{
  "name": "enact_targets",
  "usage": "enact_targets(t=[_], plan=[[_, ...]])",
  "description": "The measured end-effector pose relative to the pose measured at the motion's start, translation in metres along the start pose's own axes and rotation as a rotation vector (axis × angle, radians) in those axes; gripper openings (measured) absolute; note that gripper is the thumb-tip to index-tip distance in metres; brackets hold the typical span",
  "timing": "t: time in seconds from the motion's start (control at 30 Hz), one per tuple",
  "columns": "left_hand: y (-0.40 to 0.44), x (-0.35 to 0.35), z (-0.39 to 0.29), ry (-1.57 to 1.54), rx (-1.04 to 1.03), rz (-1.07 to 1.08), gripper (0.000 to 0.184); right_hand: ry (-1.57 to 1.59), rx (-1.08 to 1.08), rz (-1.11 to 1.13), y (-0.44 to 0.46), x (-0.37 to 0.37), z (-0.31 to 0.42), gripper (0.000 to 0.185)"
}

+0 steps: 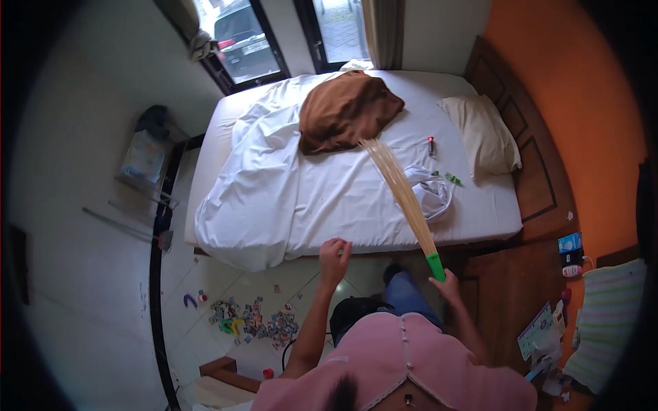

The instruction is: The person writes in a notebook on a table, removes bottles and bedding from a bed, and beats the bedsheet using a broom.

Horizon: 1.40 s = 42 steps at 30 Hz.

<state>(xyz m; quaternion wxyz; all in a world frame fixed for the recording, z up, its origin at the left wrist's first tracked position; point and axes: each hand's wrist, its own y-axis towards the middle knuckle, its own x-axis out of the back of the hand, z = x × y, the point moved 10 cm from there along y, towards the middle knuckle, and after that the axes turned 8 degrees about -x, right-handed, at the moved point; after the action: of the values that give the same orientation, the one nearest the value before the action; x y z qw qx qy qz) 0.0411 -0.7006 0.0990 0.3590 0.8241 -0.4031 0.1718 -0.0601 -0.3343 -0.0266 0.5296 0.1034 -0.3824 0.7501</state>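
Note:
My right hand point(447, 285) is closed around the green handle of a stick broom point(404, 195). The broom's pale bristles reach up and left over the bed, their tips near a crumpled brown cloth point(348, 113). I cannot tell whether the bristles touch the sheet. My left hand point(334, 260) is raised by the near edge of the bed, fingers loosely bent and apart, holding nothing. A white sheet point(257, 185) lies rumpled across the bed's left half. Beside the bristles is a bunched white cloth point(432, 195).
A beige pillow point(483, 133) rests against the wooden headboard point(531, 151). A small red-topped item point(431, 146) and green wrappers point(453, 179) lie on the mattress. Scattered small cards point(253, 322) cover floor tiles at left. A wooden cabinet point(490, 294) stands at right.

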Motion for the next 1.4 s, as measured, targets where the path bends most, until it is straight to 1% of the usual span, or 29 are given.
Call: enact_targets(t=[0.03,0.1,0.13,0.2,0.23,0.27,0.3,0.33,0.4,0.43,0.47,0.53,0.6,0.63,0.67,0.73,0.8,0.87,0.93,1.0,1.03,1.1,1.17,1.23,1.3,1.33,1.37,1.4], plan=[[0.005,0.000,0.010,-0.006,0.033,-0.002,0.016,0.007,-0.014,-0.019,0.021,0.004,0.000,0.036],[0.017,0.001,0.025,-0.039,0.099,-0.022,0.016,-0.124,0.224,-0.166,0.061,0.017,0.026,0.034],[0.027,0.000,0.027,-0.069,0.130,-0.041,0.016,-0.117,0.206,-0.191,0.072,0.032,0.037,0.034],[0.050,-0.007,0.028,-0.069,0.169,-0.042,0.016,-0.220,0.154,-0.322,0.087,0.072,0.056,0.033],[0.062,-0.019,0.028,-0.099,0.145,0.011,0.016,-0.230,0.112,-0.345,0.093,0.093,0.056,0.033],[0.074,-0.027,0.030,-0.130,0.148,-0.002,0.017,-0.238,0.060,-0.369,0.096,0.113,0.048,0.032],[0.087,-0.038,0.032,-0.162,0.152,-0.018,0.018,-0.197,0.059,-0.423,0.098,0.132,0.031,0.032],[0.102,-0.050,0.025,-0.172,0.121,-0.002,0.019,-0.210,-0.014,-0.466,0.091,0.152,0.019,0.032],[0.127,-0.080,0.014,-0.220,0.112,0.064,0.020,-0.194,-0.078,-0.571,0.066,0.187,-0.018,0.032],[0.137,-0.096,0.009,-0.233,0.098,0.108,0.021,-0.122,-0.051,-0.648,0.052,0.199,-0.044,0.034],[0.146,-0.112,0.003,-0.255,0.088,0.136,0.021,-0.124,-0.080,-0.671,0.034,0.208,-0.073,0.034],[0.159,-0.145,-0.011,-0.290,0.044,0.244,0.020,-0.120,-0.212,-0.837,-0.020,0.230,-0.108,0.039],[0.171,-0.171,-0.024,-0.338,0.007,0.293,0.018,-0.184,-0.417,-0.899,-0.073,0.241,-0.139,0.043],[0.176,-0.183,-0.037,-0.359,-0.038,0.340,0.017,-0.101,-0.462,-0.925,-0.098,0.243,-0.151,0.044],[0.179,-0.193,-0.047,-0.374,-0.077,0.381,0.016,-0.019,-0.499,-0.943,-0.120,0.243,-0.163,0.045],[0.182,-0.215,-0.054,-0.411,-0.087,0.453,0.014,-0.067,-0.588,-0.969,-0.156,0.244,-0.186,0.045],[0.184,-0.229,-0.061,-0.441,-0.105,0.492,0.014,-0.230,-0.650,-0.943,-0.175,0.245,-0.196,0.046],[0.184,-0.239,-0.065,-0.465,-0.102,0.519,0.014,-0.294,-0.638,-0.905,-0.176,0.239,-0.224,0.045],[0.185,-0.240,-0.072,-0.483,-0.082,0.534,0.016,-0.361,-0.626,-0.869,-0.165,0.236,-0.232,0.045],[0.185,-0.239,-0.068,-0.488,-0.065,0.528,0.016,-0.387,-0.780,-0.762,-0.154,0.230,-0.250,0.038],[0.184,-0.236,-0.063,-0.475,-0.055,0.519,0.016,-0.390,-0.768,-0.748,-0.143,0.230,-0.248,0.038],[0.183,-0.232,-0.049,-0.442,-0.036,0.509,0.016,-0.638,-0.760,-0.956,-0.126,0.248,-0.223,0.036],[0.182,-0.222,-0.032,-0.420,0.005,0.464,0.015,-0.688,-0.551,-1.019,-0.076,0.255,-0.152,0.033],[0.177,-0.209,-0.015,-0.395,0.046,0.426,0.014,-0.425,-0.220,-0.956,-0.009,0.243,-0.113,0.030],[0.174,-0.199,0.002,-0.337,0.095,0.408,0.013,-0.240,-0.065,-0.761,0.068,0.211,-0.086,0.024],[0.175,-0.194,0.004,-0.327,0.098,0.402,0.013,-0.149,-0.055,-0.684,0.100,0.196,-0.060,0.016],[0.177,-0.187,0.006,-0.308,0.113,0.392,0.013,-0.061,0.041,-0.581,0.136,0.178,-0.042,0.013],[0.176,-0.181,0.009,-0.289,0.131,0.381,0.012,-0.052,0.053,-0.503,0.169,0.157,-0.036,0.012]])
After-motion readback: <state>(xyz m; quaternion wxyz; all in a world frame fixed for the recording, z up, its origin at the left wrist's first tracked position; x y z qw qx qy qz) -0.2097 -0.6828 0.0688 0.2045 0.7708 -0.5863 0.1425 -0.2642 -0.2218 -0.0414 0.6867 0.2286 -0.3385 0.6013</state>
